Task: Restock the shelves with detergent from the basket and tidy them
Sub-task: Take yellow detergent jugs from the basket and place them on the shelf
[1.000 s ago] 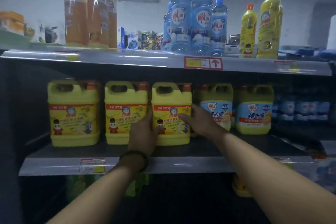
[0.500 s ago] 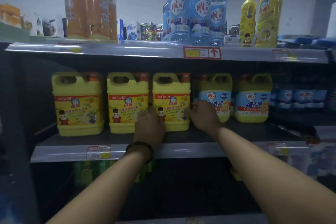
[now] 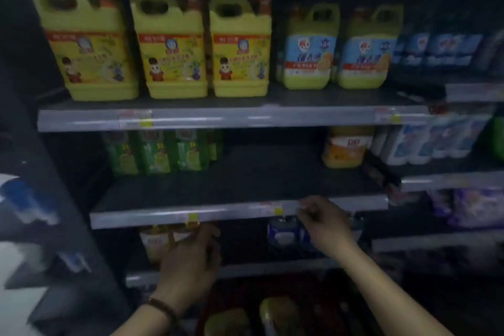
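Both the left hand [image 3: 191,259] and right hand [image 3: 324,226] hung loosely curled, seemingly empty, by the grey shelf rail [image 3: 218,214]; fetching looked next, reaching down to yellow plastic detergent bottles [image 3: 278,312] in the dark red basket [image 3: 313,294]

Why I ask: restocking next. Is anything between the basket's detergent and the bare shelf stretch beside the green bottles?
Nothing visible does: the shelf stretch between green bottles and orange jug is bare. Left hand and right hand hover above the detergent in the basket.

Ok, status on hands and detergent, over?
Both empty: left hand, right hand, at lower shelves. In basket: yellow detergent bottles. No obstruction seen.
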`<action>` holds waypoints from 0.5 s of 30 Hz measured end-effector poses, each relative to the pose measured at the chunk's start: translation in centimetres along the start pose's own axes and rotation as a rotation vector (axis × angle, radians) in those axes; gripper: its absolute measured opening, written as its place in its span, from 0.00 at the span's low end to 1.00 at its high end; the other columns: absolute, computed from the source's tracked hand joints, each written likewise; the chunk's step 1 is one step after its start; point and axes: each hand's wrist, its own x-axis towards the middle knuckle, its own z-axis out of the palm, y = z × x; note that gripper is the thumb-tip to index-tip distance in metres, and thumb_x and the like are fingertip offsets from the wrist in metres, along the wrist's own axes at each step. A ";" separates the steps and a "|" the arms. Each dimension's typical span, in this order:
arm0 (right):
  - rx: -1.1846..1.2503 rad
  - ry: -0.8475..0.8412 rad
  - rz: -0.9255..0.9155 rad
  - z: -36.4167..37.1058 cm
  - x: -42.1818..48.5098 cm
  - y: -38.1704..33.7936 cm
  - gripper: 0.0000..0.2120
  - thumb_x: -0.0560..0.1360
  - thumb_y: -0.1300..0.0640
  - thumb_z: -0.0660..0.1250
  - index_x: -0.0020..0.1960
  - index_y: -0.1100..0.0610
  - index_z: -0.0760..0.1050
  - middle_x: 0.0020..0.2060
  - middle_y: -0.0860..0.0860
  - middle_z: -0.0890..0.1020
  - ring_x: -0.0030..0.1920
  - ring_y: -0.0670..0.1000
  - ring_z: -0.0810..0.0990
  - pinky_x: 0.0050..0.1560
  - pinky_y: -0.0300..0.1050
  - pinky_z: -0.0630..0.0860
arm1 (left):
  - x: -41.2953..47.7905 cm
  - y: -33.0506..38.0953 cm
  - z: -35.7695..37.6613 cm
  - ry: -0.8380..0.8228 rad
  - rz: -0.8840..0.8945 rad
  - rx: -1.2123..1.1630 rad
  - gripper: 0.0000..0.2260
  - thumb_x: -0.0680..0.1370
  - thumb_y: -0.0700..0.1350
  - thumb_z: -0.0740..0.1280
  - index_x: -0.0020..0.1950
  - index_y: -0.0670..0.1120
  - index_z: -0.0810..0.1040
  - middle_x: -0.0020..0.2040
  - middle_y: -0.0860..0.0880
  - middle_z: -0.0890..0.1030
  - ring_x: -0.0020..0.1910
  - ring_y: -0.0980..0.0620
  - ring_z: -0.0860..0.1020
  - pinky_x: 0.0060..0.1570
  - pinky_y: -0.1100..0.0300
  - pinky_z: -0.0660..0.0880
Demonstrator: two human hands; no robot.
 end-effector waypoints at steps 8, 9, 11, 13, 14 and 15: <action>-0.051 -0.208 0.409 9.8 -11.7 15.6 0.06 0.81 0.51 0.71 0.57 0.49 0.81 0.46 0.42 0.80 0.53 0.49 0.82 0.49 0.40 0.71 | -10.1 -1.5 12.1 -0.580 -0.071 0.058 0.12 0.83 0.55 0.62 0.67 0.60 0.75 0.67 0.54 0.80 0.64 0.50 0.80 0.52 0.59 0.74; -0.042 -0.237 0.453 11.0 -13.3 17.1 0.07 0.81 0.50 0.70 0.58 0.49 0.80 0.47 0.43 0.80 0.52 0.50 0.82 0.48 0.41 0.71 | -11.2 -1.6 13.5 -0.626 -0.073 0.051 0.16 0.84 0.56 0.62 0.72 0.60 0.73 0.70 0.54 0.79 0.66 0.50 0.79 0.54 0.61 0.72; -0.008 -0.289 0.537 12.7 -16.3 20.1 0.07 0.83 0.51 0.69 0.60 0.50 0.79 0.51 0.46 0.82 0.51 0.48 0.80 0.47 0.42 0.72 | -13.2 -1.4 16.3 -0.741 -0.113 0.013 0.22 0.83 0.59 0.63 0.78 0.59 0.68 0.75 0.54 0.75 0.71 0.51 0.76 0.63 0.60 0.73; -0.028 -0.332 0.608 13.9 -18.8 23.1 0.11 0.84 0.55 0.66 0.66 0.52 0.78 0.60 0.52 0.83 0.56 0.51 0.81 0.51 0.40 0.72 | -14.4 -0.7 18.8 -0.820 -0.143 0.004 0.25 0.82 0.62 0.63 0.79 0.58 0.68 0.76 0.54 0.72 0.74 0.49 0.73 0.72 0.55 0.71; -0.056 -0.365 0.632 14.5 -19.7 24.5 0.13 0.85 0.57 0.64 0.69 0.55 0.77 0.64 0.54 0.82 0.60 0.53 0.81 0.54 0.40 0.72 | -14.7 -0.1 19.8 -0.820 -0.131 0.009 0.25 0.82 0.62 0.63 0.78 0.58 0.68 0.77 0.53 0.71 0.75 0.49 0.72 0.74 0.53 0.70; -0.094 -0.415 0.658 15.0 -20.4 26.0 0.16 0.86 0.57 0.61 0.73 0.57 0.74 0.69 0.56 0.79 0.65 0.55 0.80 0.58 0.40 0.72 | -14.8 0.7 20.7 -0.820 -0.108 0.024 0.23 0.83 0.62 0.62 0.77 0.59 0.69 0.77 0.53 0.71 0.75 0.49 0.72 0.74 0.52 0.70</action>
